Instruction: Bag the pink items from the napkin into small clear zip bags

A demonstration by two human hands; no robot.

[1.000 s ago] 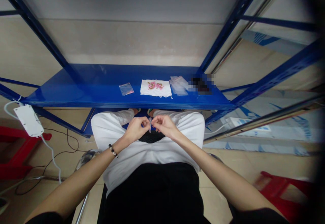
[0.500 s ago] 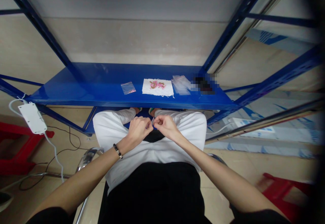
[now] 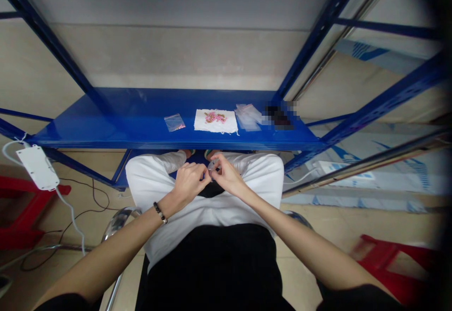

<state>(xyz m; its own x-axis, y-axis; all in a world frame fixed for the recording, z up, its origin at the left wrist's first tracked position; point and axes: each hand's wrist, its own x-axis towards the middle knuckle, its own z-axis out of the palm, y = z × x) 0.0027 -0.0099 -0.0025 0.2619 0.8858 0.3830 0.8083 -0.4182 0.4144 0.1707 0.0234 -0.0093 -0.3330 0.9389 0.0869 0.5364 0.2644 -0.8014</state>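
pinching small clear plastic bag over lap: left hand, right hand meet at it, fingers clamped on bag.

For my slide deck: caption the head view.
Left hand and right hand pinch a small clear bag before a blue shelf.
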